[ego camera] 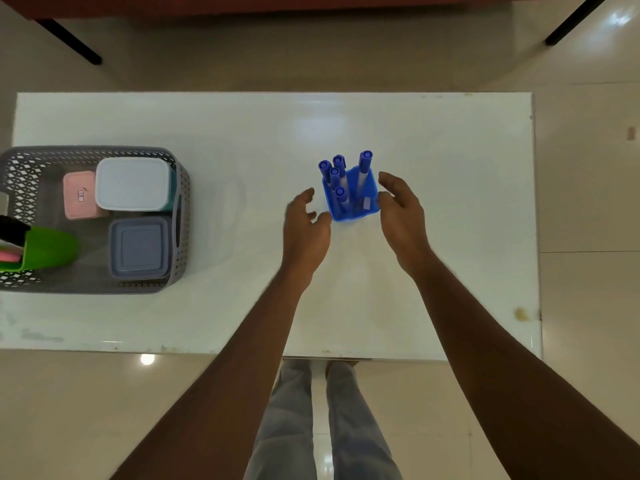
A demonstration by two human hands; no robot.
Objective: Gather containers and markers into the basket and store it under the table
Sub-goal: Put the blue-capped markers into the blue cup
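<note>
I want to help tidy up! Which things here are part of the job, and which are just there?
Part of the job:
- grey basket
- white container, pink container, blue-grey container and green cup, all in the basket
- blue holder with blue markers
- left hand and right hand, open beside the holder
- white table

Just there:
- dark table legs behind

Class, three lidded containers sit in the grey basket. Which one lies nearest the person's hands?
The grey-blue square container, in the basket's front right corner. The white container and the small pink container sit further back, farther from the left hand.
</note>
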